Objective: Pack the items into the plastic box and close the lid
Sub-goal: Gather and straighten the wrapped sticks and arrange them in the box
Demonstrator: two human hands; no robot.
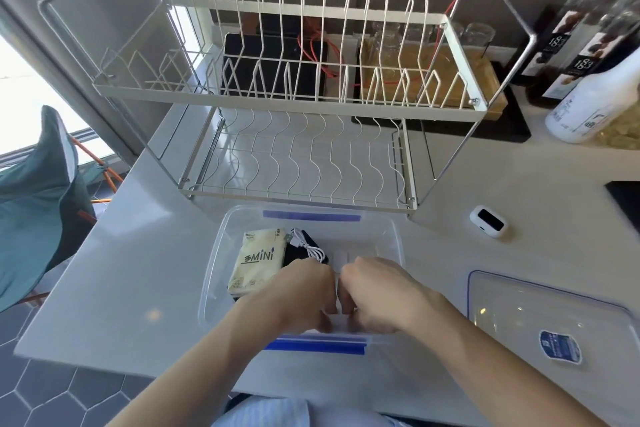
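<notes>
A clear plastic box [388,236] with blue clips stands on the white counter in front of me. Inside it, at the left, lies a beige tissue pack marked MINI [256,262]. Beside that is a black item [299,253] with a coiled white cable [308,244] on top. My left hand [301,291] and my right hand [374,291] are both down inside the box near its front wall, fingers curled around something white that they mostly hide. The clear lid [540,315] with a blue label lies flat on the counter to the right.
A white two-tier wire dish rack [298,107] stands directly behind the box. A small white device with a black window [488,221] lies right of the rack. Bottles [585,80] and a wooden tray with glasses stand at the back right. A teal chair [38,198] is at the left.
</notes>
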